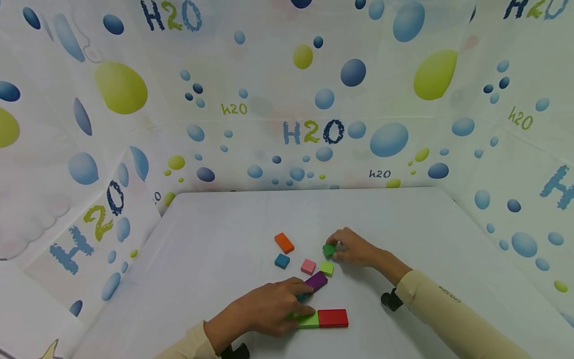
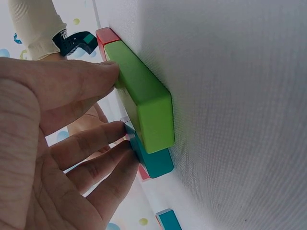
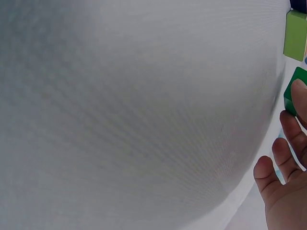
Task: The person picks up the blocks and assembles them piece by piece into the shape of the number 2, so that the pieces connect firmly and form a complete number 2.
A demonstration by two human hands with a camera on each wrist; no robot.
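Note:
My right hand [image 1: 356, 248] pinches a dark green block [image 1: 329, 250] between thumb and fingertips; the right wrist view catches that green block [image 3: 294, 93] at its right edge. Nearer me, my left hand [image 1: 274, 306] reaches over two blocks with its fingers extended. Its thumb rests on a long lime block [image 2: 139, 86], and its other fingertips touch a teal block [image 2: 152, 155]. The lime block lies end to end with a red block [image 1: 333, 318]. A purple block [image 1: 316, 281] lies just past the teal one, by the left index finger.
Beyond the left hand lie a small lime cube [image 1: 327, 269], a pink block [image 1: 308, 267], a blue block [image 1: 282, 261] and an orange block [image 1: 284, 243]. They sit on a white-covered table [image 1: 215, 224], with a bubble-printed curtain [image 1: 260, 65] behind.

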